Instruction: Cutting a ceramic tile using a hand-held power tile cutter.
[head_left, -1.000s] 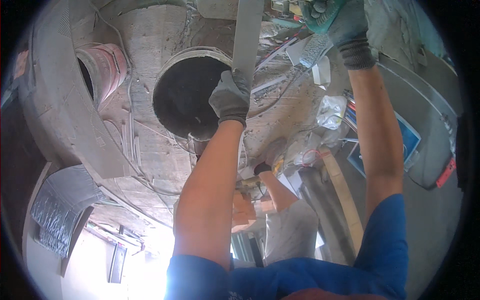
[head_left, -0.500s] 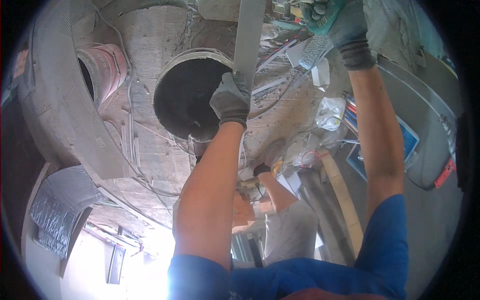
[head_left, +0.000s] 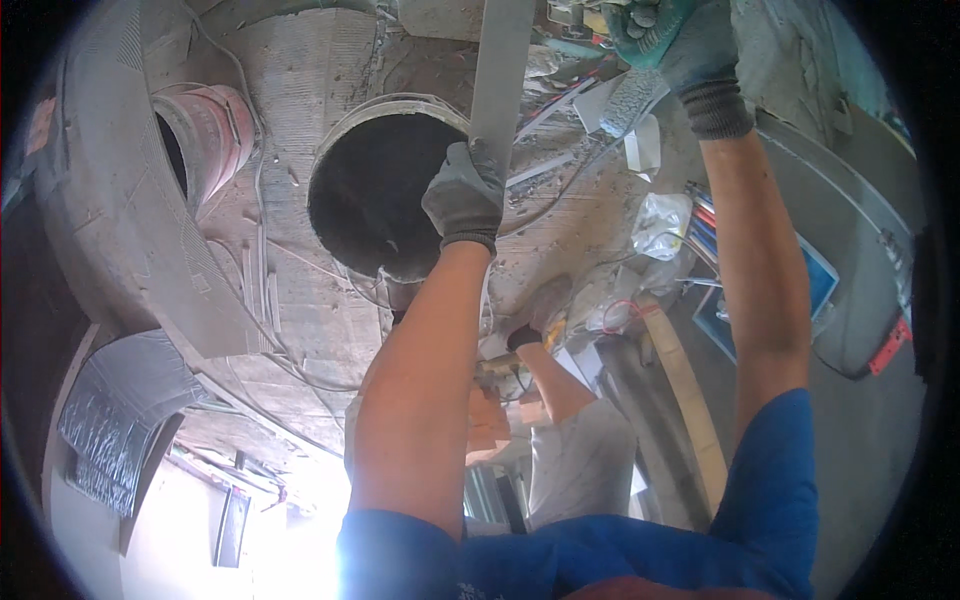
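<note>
A long flat grey-beige strip [head_left: 502, 75] runs up past the top edge of the view. My left hand [head_left: 464, 198], in a grey knit glove, is closed round its lower end, thumb up along the face. Just left of that hand stands a round bucket [head_left: 370, 200] with a pale rim and a dark inside. At the upper right my right hand [head_left: 700, 55], also gloved in grey, is raised against a teal-green thing [head_left: 668, 28]. The fingers look curled there, but what they hold cannot be made out.
A pink bucket [head_left: 215, 140] lies tipped at left, beside a long grey board [head_left: 175, 250]. Cables [head_left: 262, 200] cross the dusty floor. A wooden plank [head_left: 685, 400], a clear plastic bag [head_left: 660, 222] and a blue-edged tray [head_left: 820, 275] lie at right. My shoe [head_left: 548, 300] is below centre.
My left hand and the strip have shifted very slightly to the right. My right hand is almost unmoved.
</note>
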